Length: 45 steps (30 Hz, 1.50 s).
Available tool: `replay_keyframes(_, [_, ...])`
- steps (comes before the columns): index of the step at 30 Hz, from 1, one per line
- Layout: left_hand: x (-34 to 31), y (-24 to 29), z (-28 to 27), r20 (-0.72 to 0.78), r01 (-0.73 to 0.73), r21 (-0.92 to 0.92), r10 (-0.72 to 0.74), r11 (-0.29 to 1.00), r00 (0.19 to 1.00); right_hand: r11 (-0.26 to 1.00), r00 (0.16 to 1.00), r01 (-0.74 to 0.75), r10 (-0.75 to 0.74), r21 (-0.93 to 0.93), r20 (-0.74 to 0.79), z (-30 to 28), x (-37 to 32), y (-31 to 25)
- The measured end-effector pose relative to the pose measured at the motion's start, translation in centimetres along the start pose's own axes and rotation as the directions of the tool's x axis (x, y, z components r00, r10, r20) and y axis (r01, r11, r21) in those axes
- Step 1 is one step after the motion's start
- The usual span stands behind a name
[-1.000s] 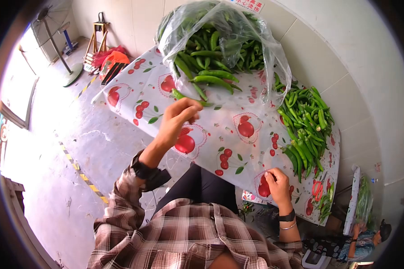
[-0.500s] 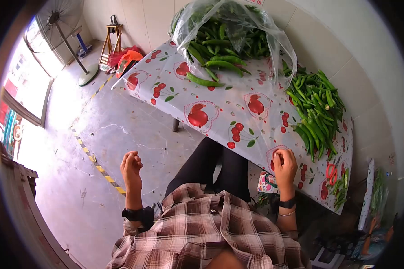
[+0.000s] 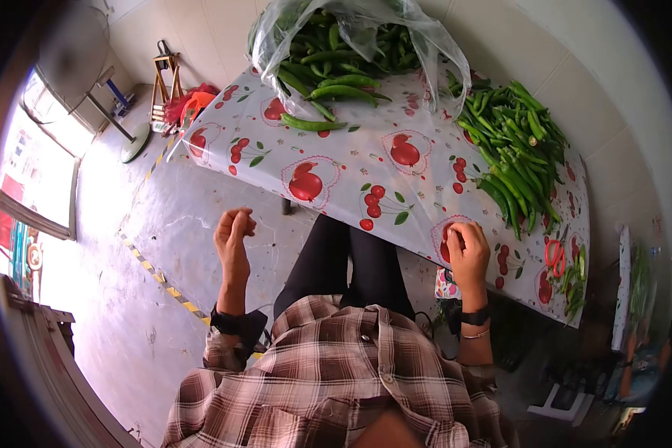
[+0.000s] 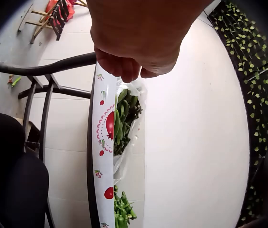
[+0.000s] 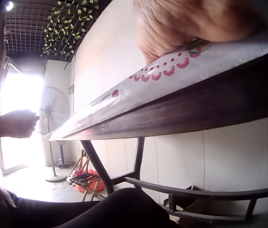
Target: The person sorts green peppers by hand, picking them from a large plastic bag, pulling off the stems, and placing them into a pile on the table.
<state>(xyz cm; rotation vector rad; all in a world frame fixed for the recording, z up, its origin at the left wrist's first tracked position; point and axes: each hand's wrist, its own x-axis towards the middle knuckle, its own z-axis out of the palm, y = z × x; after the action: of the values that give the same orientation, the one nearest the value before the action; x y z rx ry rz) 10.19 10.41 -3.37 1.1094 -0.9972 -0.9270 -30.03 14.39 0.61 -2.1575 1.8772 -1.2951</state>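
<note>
Left hand (image 3: 234, 228) off table, fingers curled together, grasp cannot tell. Right hand (image 3: 467, 250) clenched on tablecloth (image 3: 351, 164) edge, nothing seen held. Loose pepper (image 3: 313, 123) well beyond left fingertips, beside bag (image 3: 433, 52). Risk: right fingers drag cloth, pepper pile (image 3: 511, 160) probably slides off.

My left hand (image 3: 234, 229) is raised in front of me, forearm upright, its fingers curled in with the thumb against their tips; I see nothing between them. My right hand (image 3: 467, 252) sits off to the right, knuckles up, fingers curled under; whatever they cover is hidden from me.
</note>
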Motion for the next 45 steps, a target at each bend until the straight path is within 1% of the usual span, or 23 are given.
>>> replay_keyframes(1, [0.9,0.3,0.3,0.011,0.005,0.002,-0.005,1.0,1.0,1.0,1.0,-0.003,0.003,0.012,-0.002,0.0,0.1,0.0])
replay_keyframes(3, [3.4,1.0,1.1,-0.002,-0.182,0.17,0.185,0.969,0.983,1.0,1.0,-0.003,0.003,0.022,-0.004,0.0,0.0,0.0])
replay_keyframes(4, [4.8,1.3,1.6,-0.003,-0.181,0.167,0.184,0.969,0.983,1.0,1.0,-0.007,0.007,0.016,-0.003,0.0,-0.1,0.0])
replay_keyframes(6, [7.7,1.7,2.4,-0.009,-0.324,0.286,0.34,0.902,0.94,1.0,1.0,0.003,-0.003,0.012,0.003,0.1,0.1,0.1])
replay_keyframes(7, [9.2,1.7,2.8,-0.019,-0.325,0.286,0.344,0.902,0.939,1.0,1.0,-0.006,0.006,0.015,0.0,0.1,0.1,0.1])
replay_keyframes(11, [13.5,1.4,4.8,0.02,-0.377,0.441,0.411,0.814,0.911,1.0,1.0,-0.028,0.028,0.011,0.014,-0.1,0.1,-0.4])
replay_keyframes(12, [14.2,0.8,5.0,0.042,-0.408,0.478,0.443,0.778,0.895,1.0,1.0,0.012,-0.012,-0.008,-0.002,0.1,0.1,0.1])
replay_keyframes(14, [15.1,-0.2,5.6,0.082,-0.452,0.549,0.493,0.703,0.866,0.999,1.0,-0.006,0.006,-0.037,0.018,0.1,-0.1,0.3])
replay_keyframes(16, [15.3,-1.3,6.3,0.067,-0.417,0.565,0.464,0.712,0.883,0.999,0.999,-0.032,0.033,-0.02,0.031,0.2,-0.1,0.4])
replay_keyframes(17, [14.8,-1.1,6.8,0.059,-0.385,0.613,0.446,0.69,0.893,0.999,0.999,-0.033,0.034,-0.015,0.037,0.2,-0.1,0.3])
replay_keyframes(19, [14.6,-0.9,7.2,0.076,-0.394,0.681,0.476,0.618,0.876,0.999,0.999,-0.02,0.021,-0.032,0.04,0.1,-0.1,0.2])
replay_keyframes(22, [14.7,-1.1,7.2,0.066,-0.365,0.722,0.466,0.588,0.882,0.999,0.999,-0.021,0.022,-0.038,0.043,0.1,-0.2,0.1])
replay_keyframes(25, [14.6,-1.2,7.2,0.08,-0.372,0.736,0.473,0.566,0.878,1.0,0.999,-0.013,0.014,-0.022,0.042,0.1,-0.2,0.1])
replay_keyframes(27, [14.5,-1.2,7.3,0.067,-0.354,0.739,0.46,0.574,0.886,0.999,0.998,-0.032,0.032,-0.005,0.05,0.0,0.0,0.1])
replay_keyframes(29, [14.5,-0.6,7.5,0.083,-0.355,0.737,0.445,0.574,0.892,1.0,1.0,0.01,-0.01,-0.003,0.027,0.1,-0.2,0.1])
replay_keyframes(31, [14.3,-0.3,7.6,0.049,-0.273,0.747,0.359,0.606,0.932,1.0,0.999,-0.015,0.015,0.0,0.028,0.0,-0.1,-0.2])
replay_keyframes(32, [14.6,-0.7,7.4,0.08,-0.327,0.76,0.417,0.562,0.905,1.0,0.999,-0.011,0.011,0.006,0.042,-0.1,0.0,-0.1])
replay_keyframes(33, [14.8,-1.2,7.3,0.106,-0.346,0.753,0.417,0.56,0.903,0.999,0.999,-0.032,0.032,-0.001,0.026,-0.3,-0.1,0.1])
replay_keyframes(37, [14.7,-0.9,7.1,0.108,-0.309,0.775,0.366,0.551,0.924,0.999,0.998,-0.048,0.047,0.014,0.051,-0.1,-0.4,0.2])
replay_keyframes(39, [14.7,-0.9,7.1,0.093,-0.289,0.745,0.335,0.601,0.938,1.0,0.999,-0.005,0.006,-0.008,0.037,-0.1,-0.2,0.1])
replay_keyframes(40, [14.9,-0.8,7.1,0.093,-0.296,0.746,0.347,0.596,0.933,1.0,0.999,-0.003,0.003,-0.007,0.037,-0.1,-0.2,0.1])
replay_keyframes(43, [15.2,-0.8,6.7,0.121,-0.284,0.784,0.313,0.552,0.942,1.0,1.0,0.01,-0.011,0.004,0.027,0.0,-0.3,0.2])
replay_keyframes(45, [16.4,-0.4,6.3,0.135,-0.188,0.638,0.132,0.747,0.982,1.0,0.999,0.023,-0.023,-0.001,0.029,-0.1,-0.2,0.3])
